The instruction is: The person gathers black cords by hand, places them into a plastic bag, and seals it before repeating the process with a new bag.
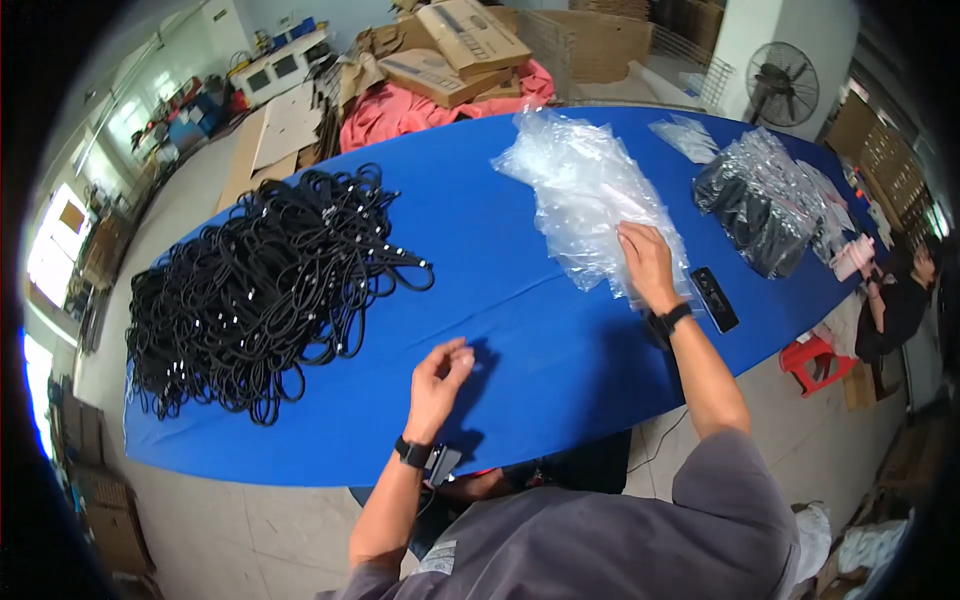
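Note:
Over the middle of the blue table, my left hand (pixel 438 388) is raised with its fingers curled in toward the thumb. Nothing shows between them. My right hand (pixel 650 265) reaches onto a loose pile of clear plastic bags (pixel 590 185). Its fingers are bent together on a bag at the pile's near right part, with the fingertips partly hidden. To the left of my left hand spreads a big heap of black elastic cord loops (pixel 260 285) with small silvery or white pieces on them. A black phone-like device (pixel 714 299) lies just right of my right wrist.
The blue table (pixel 480 330) curves across the view. Black items in clear plastic (pixel 760 195) lie on its right side, near a small stack of clear bags (pixel 685 137). Cardboard boxes (pixel 470 40) stand behind. A person (pixel 890 315) and a red stool (pixel 815 360) are at the right.

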Demonstrator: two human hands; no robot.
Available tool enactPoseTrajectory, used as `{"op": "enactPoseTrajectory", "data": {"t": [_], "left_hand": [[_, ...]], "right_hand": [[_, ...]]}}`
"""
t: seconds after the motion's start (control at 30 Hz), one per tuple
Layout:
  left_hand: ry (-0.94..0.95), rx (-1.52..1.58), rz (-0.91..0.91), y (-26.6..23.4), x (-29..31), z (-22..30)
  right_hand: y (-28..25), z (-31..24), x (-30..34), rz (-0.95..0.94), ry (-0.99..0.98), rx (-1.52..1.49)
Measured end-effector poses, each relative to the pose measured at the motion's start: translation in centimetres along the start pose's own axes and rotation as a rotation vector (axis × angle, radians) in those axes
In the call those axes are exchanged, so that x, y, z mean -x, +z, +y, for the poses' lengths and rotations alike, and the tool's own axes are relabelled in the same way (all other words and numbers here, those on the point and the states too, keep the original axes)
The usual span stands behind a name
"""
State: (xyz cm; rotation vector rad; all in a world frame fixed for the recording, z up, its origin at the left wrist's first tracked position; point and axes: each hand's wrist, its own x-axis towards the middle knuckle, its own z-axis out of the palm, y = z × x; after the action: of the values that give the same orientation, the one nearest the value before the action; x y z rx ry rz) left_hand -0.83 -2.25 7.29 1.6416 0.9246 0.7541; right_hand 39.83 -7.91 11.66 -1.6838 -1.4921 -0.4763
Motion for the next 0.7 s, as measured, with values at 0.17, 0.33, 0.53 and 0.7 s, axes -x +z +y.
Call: {"op": "enactPoseTrajectory", "data": {"t": [0.17,0.33,0.53,0.7], "left_hand": [[-0.219,0.685,-0.009,-0.2,-0.7,0.5],[-0.404,1.083,-0.102,0.0,-1.4,0.7],[-0.341,0.992,0.130,-1.0,-0.6,-2.3],[-0.211,1.154,0.140,-3.4,0.3,-2.9]], "right_hand": [[-1.6,-8.1,2.7,-0.184,-0.156,-0.083],[0.3,-10.8,7.0,-0.342,-0.303,-0.173],[5.1,-14.5,9.6,-0.240,0.085,-0.428],[7.0,-13.8,10.4,-0.714,0.646,-1.067]]}}
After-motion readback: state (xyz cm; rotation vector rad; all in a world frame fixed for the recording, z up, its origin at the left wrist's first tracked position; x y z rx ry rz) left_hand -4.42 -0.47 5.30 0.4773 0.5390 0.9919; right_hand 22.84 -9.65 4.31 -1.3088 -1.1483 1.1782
